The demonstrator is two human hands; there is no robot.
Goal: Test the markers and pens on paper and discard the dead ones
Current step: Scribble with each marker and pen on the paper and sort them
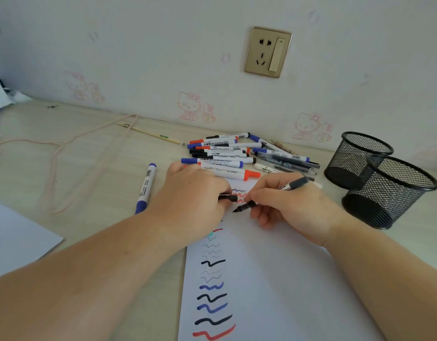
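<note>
table [94, 168]: pale wood-grain top, running back to the wall
paper [274, 279]: white sheet, near centre, with a column of black, blue and red squiggles
marker pile [227, 153]: beyond the sheet, red, blue and black caps mixed
lone marker [145, 188]: blue-capped, left of the pile
mesh pots [374, 178]: two black ones, touching, at right
cord [65, 153]: pink, looped at left
second sheet [18, 237]: white, at left edge

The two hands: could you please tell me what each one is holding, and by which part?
The right hand holds a black pen around its lower barrel. The left hand pinches its black cap by one end.
</note>
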